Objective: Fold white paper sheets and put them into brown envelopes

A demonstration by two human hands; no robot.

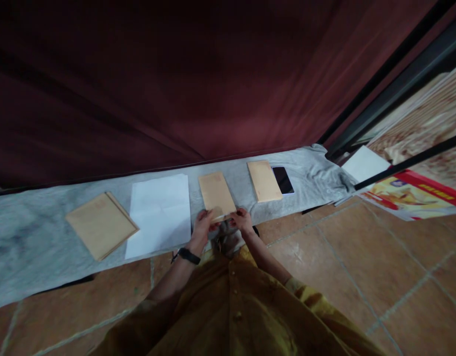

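A tan paper envelope (216, 192) lies at the near edge of the grey cloth, in front of my body. My left hand (203, 222) pinches its near left corner. At the near right corner, my right hand (242, 219) has its fingers closed on the same envelope. The near edge looks slightly raised, and the fingertips beneath it are partly hidden. To the left lie white paper sheets (161, 210), and beyond them a stack of tan envelopes (98, 225). On the right rests another tan envelope or small pile (264, 181).
A dark-screened phone (283, 180) lies beside the right-hand envelope. Grey cloth (305, 170) covers the narrow surface, with a dark red curtain (198, 89) behind it. A black metal frame (380, 89) and a colourful printed box (413, 193) stand at right, above the tiled floor (346, 267).
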